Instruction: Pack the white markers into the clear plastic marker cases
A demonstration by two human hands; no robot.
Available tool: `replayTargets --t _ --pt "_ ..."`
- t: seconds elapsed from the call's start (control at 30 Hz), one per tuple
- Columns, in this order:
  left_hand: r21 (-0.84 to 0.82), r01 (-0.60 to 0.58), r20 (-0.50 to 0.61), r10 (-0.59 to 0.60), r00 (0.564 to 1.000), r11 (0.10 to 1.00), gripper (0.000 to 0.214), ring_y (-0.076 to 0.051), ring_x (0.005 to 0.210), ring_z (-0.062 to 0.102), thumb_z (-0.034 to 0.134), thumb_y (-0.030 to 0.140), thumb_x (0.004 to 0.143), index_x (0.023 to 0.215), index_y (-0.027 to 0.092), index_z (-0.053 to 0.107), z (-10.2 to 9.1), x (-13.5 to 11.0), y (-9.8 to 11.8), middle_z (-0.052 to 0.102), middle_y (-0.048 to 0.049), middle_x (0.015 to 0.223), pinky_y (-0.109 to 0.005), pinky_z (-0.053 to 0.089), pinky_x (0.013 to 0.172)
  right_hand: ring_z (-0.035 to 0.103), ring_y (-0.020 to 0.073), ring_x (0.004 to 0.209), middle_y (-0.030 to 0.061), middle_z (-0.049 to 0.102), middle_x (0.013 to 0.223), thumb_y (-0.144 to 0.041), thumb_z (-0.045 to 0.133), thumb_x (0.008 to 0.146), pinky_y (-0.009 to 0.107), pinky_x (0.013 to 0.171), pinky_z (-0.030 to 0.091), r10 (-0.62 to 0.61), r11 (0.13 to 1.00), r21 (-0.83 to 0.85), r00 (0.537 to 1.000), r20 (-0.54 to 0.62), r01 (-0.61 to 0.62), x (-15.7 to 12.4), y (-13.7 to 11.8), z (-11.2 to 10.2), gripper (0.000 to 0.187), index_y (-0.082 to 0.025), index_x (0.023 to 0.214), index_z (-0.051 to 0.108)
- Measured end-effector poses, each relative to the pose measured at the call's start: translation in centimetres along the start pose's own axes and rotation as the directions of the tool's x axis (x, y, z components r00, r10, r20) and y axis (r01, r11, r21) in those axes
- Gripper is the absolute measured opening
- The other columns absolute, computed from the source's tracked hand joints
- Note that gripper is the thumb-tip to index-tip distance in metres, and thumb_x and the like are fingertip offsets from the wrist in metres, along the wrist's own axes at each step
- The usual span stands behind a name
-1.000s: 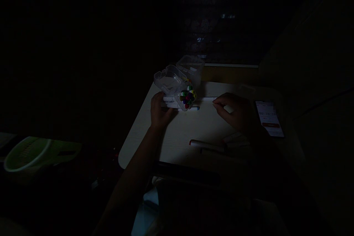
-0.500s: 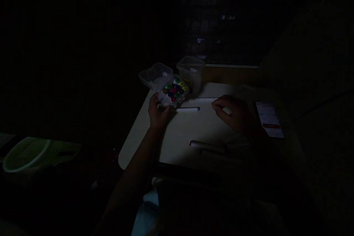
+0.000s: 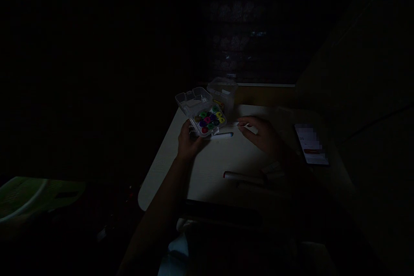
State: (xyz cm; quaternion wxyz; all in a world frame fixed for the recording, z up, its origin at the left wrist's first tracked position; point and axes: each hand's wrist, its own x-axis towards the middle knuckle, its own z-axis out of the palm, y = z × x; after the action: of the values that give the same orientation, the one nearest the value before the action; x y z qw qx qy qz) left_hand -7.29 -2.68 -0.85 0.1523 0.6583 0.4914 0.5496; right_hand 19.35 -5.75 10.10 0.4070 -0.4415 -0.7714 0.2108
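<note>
In the dim head view, my left hand (image 3: 187,141) grips the near left side of a clear plastic marker case (image 3: 209,133). Its lid (image 3: 194,99) stands hinged open, and several coloured marker ends show inside. My right hand (image 3: 258,133) is just right of the case, thumb and fingers pinched on a white marker (image 3: 235,124), mostly hidden by fingers and shadow. Between the hands a white marker with a blue end (image 3: 222,136) lies on the table. Nearer me lies a red-ended marker (image 3: 239,176), with others in shadow beside it.
A clear plastic tub (image 3: 226,95) stands behind the case on the pale table (image 3: 161,168). A lit phone (image 3: 311,144) lies at the right. Below left is a green basket-like object (image 3: 39,196). A dark wall rises beyond the table's far edge.
My left hand has tilted the case up toward me and shifted it slightly right. My right hand has moved left toward the case with the marker. The view has shifted a little.
</note>
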Motion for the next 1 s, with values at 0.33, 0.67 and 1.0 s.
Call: replayTargets --t 0.33,0.67,1.0 --pt "-0.141 -0.039 0.132 0.058 0.990 0.989 0.070 -0.030 0.109 0.065 0.067 0.060 0.074 0.126 0.016 0.053 -0.4 0.3 1.6 0.065 -0.0156 0.121 -0.042 0.055 0.091 0.062 0.0199 0.113 0.0093 0.069 0.115 -0.041 0.049 0.093 0.034 0.099 0.048 0.052 0.946 0.312 0.990 0.134 -0.092 6.7 -1.8 3.7 0.039 -0.014 0.117 0.064" --pt "-0.190 -0.020 0.138 0.047 0.989 0.982 0.061 -0.029 0.100 0.068 0.069 0.057 0.073 0.118 0.018 0.059 -0.5 -0.1 0.3 0.069 -0.0140 0.111 -0.043 0.056 0.085 0.063 0.0186 0.112 0.0080 0.067 0.120 -0.033 0.048 0.095 0.035 0.100 0.049 0.095 0.899 0.410 0.982 0.163 -0.155 8.4 -2.5 5.2 0.036 -0.019 0.129 0.054" --pt "-0.219 -0.014 0.132 0.044 0.990 0.976 0.061 -0.030 0.098 0.069 0.071 0.059 0.071 0.115 0.019 0.061 -0.4 0.2 1.4 0.070 -0.0128 0.110 -0.045 0.057 0.083 0.061 0.0174 0.115 0.0066 0.060 0.130 -0.036 0.035 0.101 0.034 0.096 0.052 0.053 0.932 0.355 0.997 0.063 -0.072 9.1 -2.5 5.2 0.048 -0.027 0.147 0.028"
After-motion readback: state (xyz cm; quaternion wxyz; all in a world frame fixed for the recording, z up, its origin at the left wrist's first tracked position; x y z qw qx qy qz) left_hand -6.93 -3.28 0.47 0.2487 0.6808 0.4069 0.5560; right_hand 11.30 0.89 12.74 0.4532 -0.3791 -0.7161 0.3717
